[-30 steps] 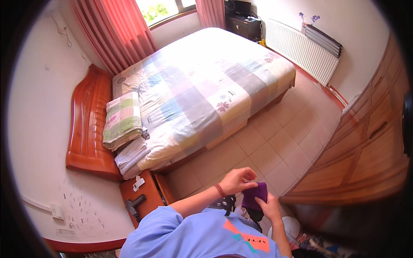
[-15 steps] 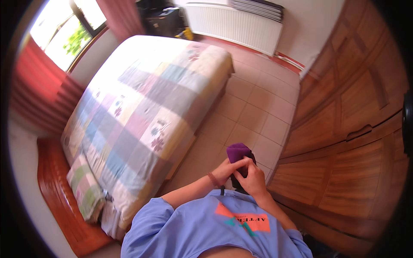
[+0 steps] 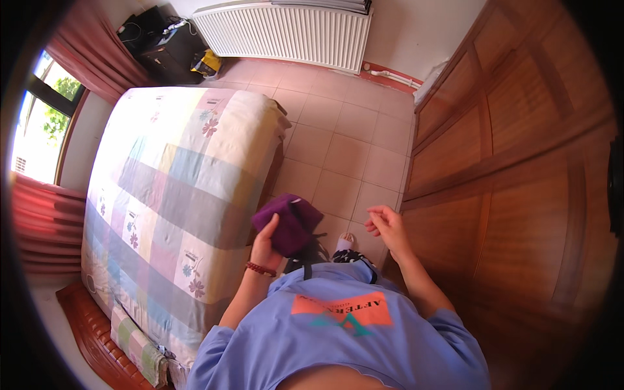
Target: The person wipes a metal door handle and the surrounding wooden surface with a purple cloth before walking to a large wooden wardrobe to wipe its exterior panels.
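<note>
A dark purple folded cloth (image 3: 292, 224), boxy and soft with a small pale tag on top, is held out over the floor near the bed's side. My left hand (image 3: 266, 244), with a reddish bead bracelet at its wrist, grips the cloth's left edge, thumb on top. Its other fingers are hidden under the cloth. My right hand (image 3: 388, 229) hovers apart, to the right of the cloth, with loosely bent fingers and nothing visible in them.
On the left stands a bed (image 3: 188, 175) with a patchwork cover and a wooden headboard (image 3: 107, 344). A wooden wardrobe (image 3: 513, 195) lines the right side. A white radiator (image 3: 286, 36) hangs on the far wall, near a dark cabinet (image 3: 172, 58). Between them lies tiled floor (image 3: 338, 156).
My hands have parted. The left has carried the purple cloth leftward, and it now shows wider; the right has let go and moved right. The view has turned.
</note>
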Demonstrator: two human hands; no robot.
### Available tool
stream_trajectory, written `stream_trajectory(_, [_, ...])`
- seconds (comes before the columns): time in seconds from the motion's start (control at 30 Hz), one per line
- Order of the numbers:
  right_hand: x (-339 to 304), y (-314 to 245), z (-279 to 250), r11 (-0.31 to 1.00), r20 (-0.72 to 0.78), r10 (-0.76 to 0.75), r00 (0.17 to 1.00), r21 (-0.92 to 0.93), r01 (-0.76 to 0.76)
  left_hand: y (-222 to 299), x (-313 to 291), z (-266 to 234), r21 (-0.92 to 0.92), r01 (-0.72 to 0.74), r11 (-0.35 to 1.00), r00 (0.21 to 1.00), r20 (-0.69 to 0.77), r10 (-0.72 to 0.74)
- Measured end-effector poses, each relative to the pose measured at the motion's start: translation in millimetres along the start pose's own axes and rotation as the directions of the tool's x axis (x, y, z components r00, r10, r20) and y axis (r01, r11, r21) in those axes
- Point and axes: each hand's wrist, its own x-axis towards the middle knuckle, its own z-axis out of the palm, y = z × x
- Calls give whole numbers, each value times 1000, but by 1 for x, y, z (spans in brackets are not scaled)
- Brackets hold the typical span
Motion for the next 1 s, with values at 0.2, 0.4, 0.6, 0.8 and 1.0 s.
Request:
stream_trajectory(0.2, [197,-12,-14,924,170,-42,985,-368,103,63,130,59,-129,-58,990,998,-40,54])
stream_trajectory(0.4, [351,86,-82,621,44,-33,998,-782,55,151,308,124,-71,-50,996,998,-32,48])
stream_trajectory(0.6, [376,179,-238,476,-177,601,779,-704,-527,237,449,210,-48,34,998,999,22,-33])
stream_trajectory(0.8, [496,61,-256,421,-186,649,738,-720,-552,291,581,270,-87,-14,996,997,-75,7])
stream_trajectory(1.0, [842,-113,-175,512,206,414,887,-858,-40,375,658,304,-212,-160,964,964,-245,106])
